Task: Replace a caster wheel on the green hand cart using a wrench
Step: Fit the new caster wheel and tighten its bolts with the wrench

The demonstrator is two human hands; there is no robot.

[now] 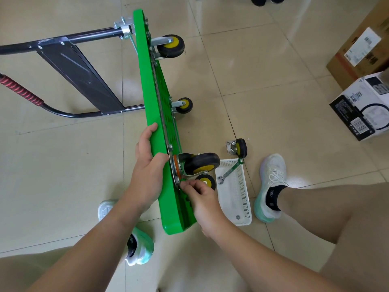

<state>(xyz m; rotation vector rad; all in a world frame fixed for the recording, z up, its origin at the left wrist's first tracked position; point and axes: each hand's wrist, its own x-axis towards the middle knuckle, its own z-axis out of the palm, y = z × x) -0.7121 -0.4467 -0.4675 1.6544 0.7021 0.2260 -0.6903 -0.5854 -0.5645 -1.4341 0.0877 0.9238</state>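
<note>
green hand cart [156, 114]: tipped on edge
left hand [147, 163]: we see it gripping deck edge
right hand [200, 192]: fingers bunched at caster wheel [202, 163] plate, we can't tell on what
wrench [230, 170]: propped in basket [242, 199]

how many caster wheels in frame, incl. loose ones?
5. On the green cart: far caster, middle caster, near caster above the right hand, fourth caster half hidden behind that hand. Plus loose caster on the floor by the white basket.
</note>
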